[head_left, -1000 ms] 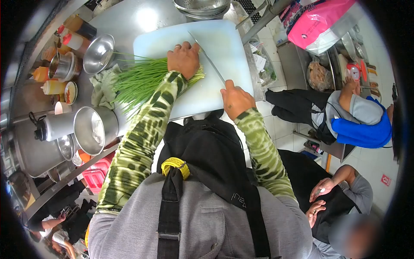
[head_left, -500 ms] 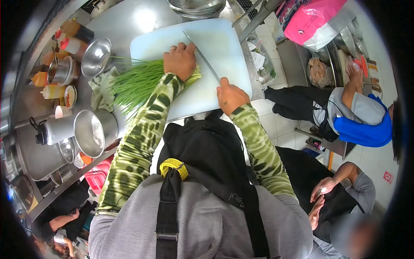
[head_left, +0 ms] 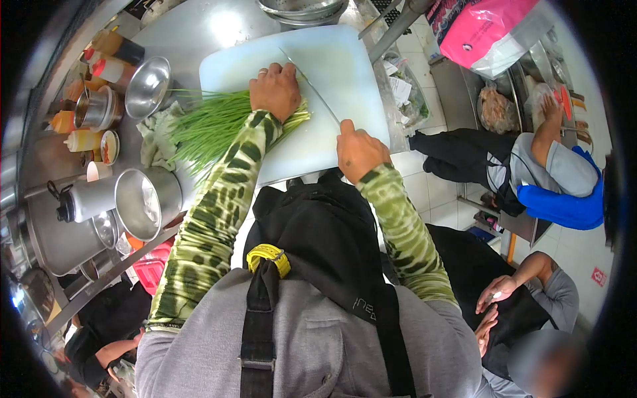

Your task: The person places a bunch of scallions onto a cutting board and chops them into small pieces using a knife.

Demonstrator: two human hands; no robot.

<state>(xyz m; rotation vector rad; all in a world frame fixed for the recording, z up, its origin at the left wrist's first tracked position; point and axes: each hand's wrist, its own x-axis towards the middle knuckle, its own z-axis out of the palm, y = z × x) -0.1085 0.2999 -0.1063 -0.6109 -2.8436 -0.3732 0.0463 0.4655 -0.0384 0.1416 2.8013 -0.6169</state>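
Observation:
A bunch of long, thin green chives (head_left: 215, 125) lies across the left part of a white cutting board (head_left: 361, 86), the leafy ends spilling over its left edge. My left hand (head_left: 275, 91) presses down on the bunch near its pale cut ends, fingers curled over it. In my right hand (head_left: 360, 151) is the handle of a kitchen knife (head_left: 320, 97). Its long blade points up and left, with the tip beyond my left fingers and the blade just right of the chive ends. My right fist hides the handle.
Left of the board are a metal bowl (head_left: 148, 87), a crumpled cloth (head_left: 158, 138), a deep steel pot (head_left: 147, 203) and several sauce bottles (head_left: 114, 70). Colanders (head_left: 302, 9) stand behind. Co-workers are at right, one with hands together (head_left: 494, 302), and another at lower left.
My right hand and the knife handle have shifted slightly right. My left hand still rests on the chives. The co-worker at lower left has moved further into view.

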